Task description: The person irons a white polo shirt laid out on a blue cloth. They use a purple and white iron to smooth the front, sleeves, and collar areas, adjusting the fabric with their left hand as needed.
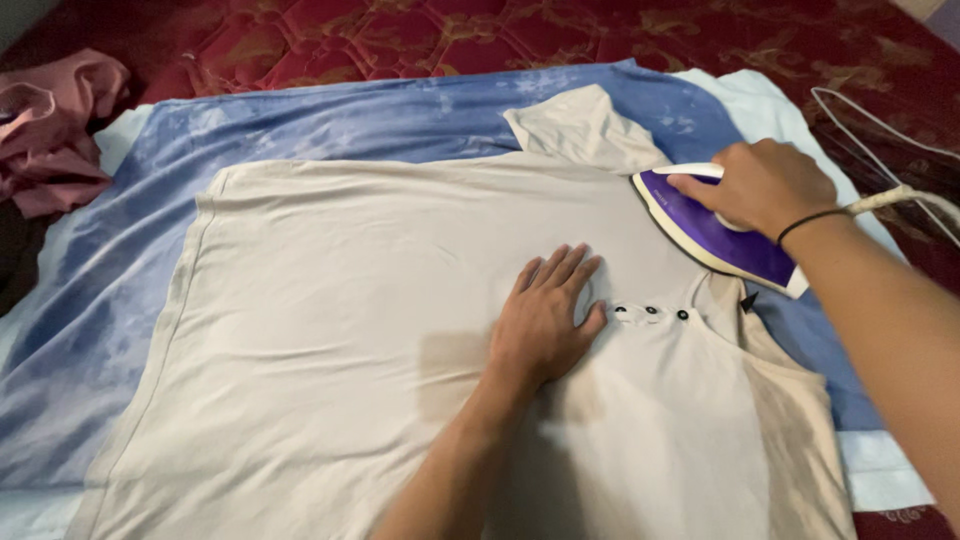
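Covering red mattress [500, 40]: blue sheet [330, 125]

From my feed I see a dark red quilted mattress with a gold floral pattern [420, 40] filling the background. A crumpled pink cloth heap [50, 130] lies at its left edge. The lighting is dim and warm.

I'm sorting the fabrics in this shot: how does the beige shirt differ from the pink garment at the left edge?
The beige shirt lies spread flat on the blue cloth; the pink garment sits crumpled in a heap off to the side. The shirt is fully in view and looks larger; the pink garment is cut off by the picture's edge. The left hand presses on the shirt while the right hand grips the purple iron; nothing touches the pink garment. Both are soft clothing.
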